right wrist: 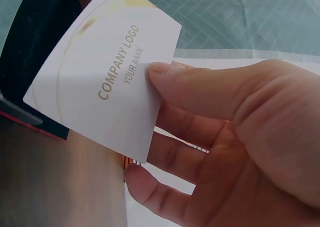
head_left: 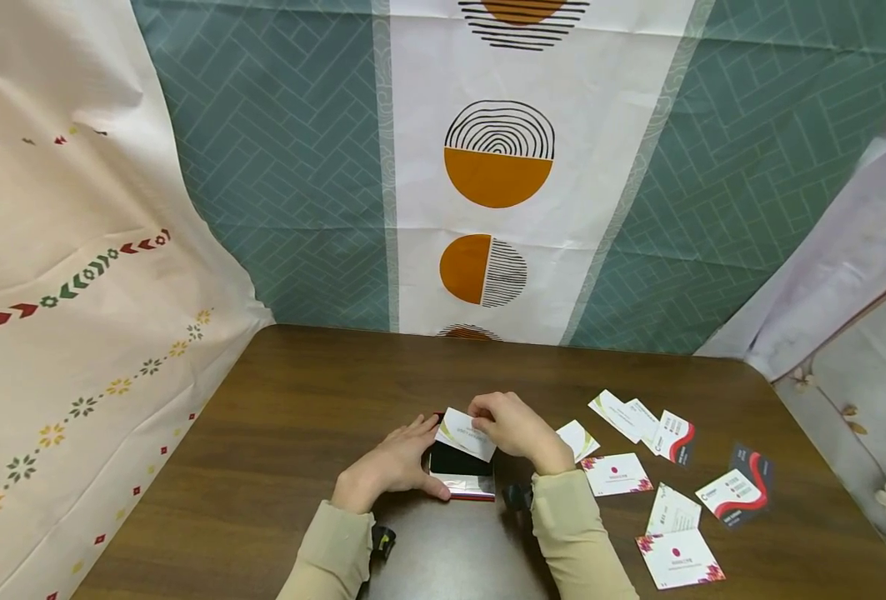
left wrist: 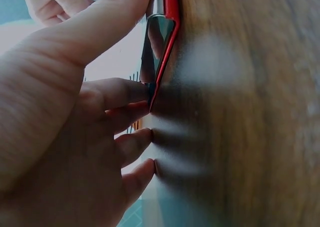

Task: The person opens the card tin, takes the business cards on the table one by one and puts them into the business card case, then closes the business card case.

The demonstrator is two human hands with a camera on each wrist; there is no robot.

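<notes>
My right hand (head_left: 513, 423) pinches a white business card (head_left: 467, 433) between thumb and fingers. In the right wrist view the card (right wrist: 102, 79) reads "COMPANY LOGO" and "YOUR NAME" in gold. The card is tilted above an opened card case (head_left: 460, 460) with a dark inside, a silver part nearest me and a red edge. Along the case's left side my left hand (head_left: 393, 462) rests with fingers spread. Its thumb touches the silver part in the left wrist view, while fingertips (left wrist: 145, 174) reach the far side and the tabletop. The card hides part of the case.
Right of my right hand, several business cards lie scattered: white ones with pink flowers (head_left: 617, 475), a red-and-white one (head_left: 731, 493) over a dark one (head_left: 761, 467), and green-edged ones (head_left: 615, 414). Patterned cloth (head_left: 322, 167) hangs behind the brown wooden table (head_left: 225, 500).
</notes>
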